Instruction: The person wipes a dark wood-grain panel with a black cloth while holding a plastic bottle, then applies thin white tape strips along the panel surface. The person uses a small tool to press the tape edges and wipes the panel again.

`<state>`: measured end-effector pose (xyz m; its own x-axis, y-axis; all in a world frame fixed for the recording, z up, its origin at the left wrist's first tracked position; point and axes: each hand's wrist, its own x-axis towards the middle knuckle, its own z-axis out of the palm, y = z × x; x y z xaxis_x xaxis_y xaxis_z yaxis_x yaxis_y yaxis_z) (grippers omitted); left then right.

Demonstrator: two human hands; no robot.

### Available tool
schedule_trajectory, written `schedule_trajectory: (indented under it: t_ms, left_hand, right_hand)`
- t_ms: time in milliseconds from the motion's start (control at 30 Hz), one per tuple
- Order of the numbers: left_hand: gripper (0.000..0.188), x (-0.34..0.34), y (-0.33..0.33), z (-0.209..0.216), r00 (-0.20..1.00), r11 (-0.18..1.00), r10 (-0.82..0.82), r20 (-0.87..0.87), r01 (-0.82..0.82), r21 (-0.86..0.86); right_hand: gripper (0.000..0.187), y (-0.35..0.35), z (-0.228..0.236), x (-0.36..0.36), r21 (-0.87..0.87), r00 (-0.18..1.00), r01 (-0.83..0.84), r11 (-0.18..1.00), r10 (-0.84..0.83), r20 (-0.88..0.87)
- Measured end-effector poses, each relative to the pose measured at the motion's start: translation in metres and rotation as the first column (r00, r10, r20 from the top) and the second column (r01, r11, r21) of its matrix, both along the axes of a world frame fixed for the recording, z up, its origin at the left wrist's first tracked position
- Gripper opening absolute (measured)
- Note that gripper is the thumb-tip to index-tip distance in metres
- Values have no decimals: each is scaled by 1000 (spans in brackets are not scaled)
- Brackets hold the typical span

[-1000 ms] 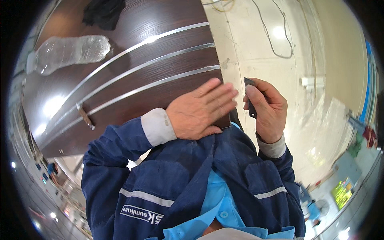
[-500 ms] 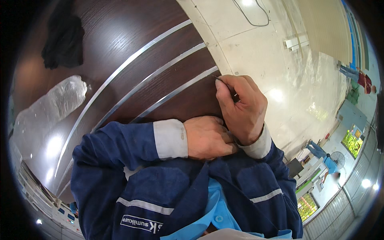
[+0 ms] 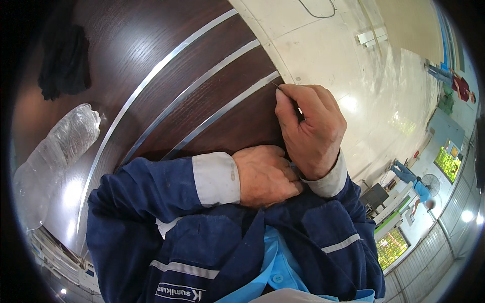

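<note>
A dark wood-grain panel [image 3: 202, 22] with several shiny silver strips inlaid along it lies in front of me. At its right edge my right hand [image 3: 314, 129] pinches a thin, dark, pointed tool [image 3: 277, 85] between thumb and fingers. Its tip is at the end of the nearest silver strip [image 3: 232, 103]; whether it touches is too fine to tell. My left hand [image 3: 268, 175] is curled closed against the right wrist, low over the panel's near side. Whatever its fingers hold, if anything, is hidden.
On the panel's left lie a crumpled black cloth [image 3: 64, 63] and a clear plastic bottle [image 3: 53, 156]. Past the right edge is a pale tiled floor [image 3: 298, 50] with a dark cable [image 3: 318, 15]. Two people, a fan [image 3: 430, 186] and a monitor [image 3: 375, 196] are farther off right.
The view has shifted slightly. My right hand and the pointed tool have moved a little up and right, staying by the strip's end. My left hand keeps its curled pose.
</note>
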<state>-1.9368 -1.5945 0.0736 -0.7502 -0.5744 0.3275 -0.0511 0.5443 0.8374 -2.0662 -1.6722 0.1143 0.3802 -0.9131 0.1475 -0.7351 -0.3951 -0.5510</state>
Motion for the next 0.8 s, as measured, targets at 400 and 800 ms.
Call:
schedule_trajectory:
  t_ms: [400,800]
  left_hand:
    - [14,0,-2,0,998,998,-59,33,58,25]
    - [16,5,-9,5,976,978,-192,105,181,104]
  right_hand:
    - [13,8,-2,7,-23,999,9,1000,-10,-40]
    - [16,9,-7,7,-38,1000,-23,999,23,1]
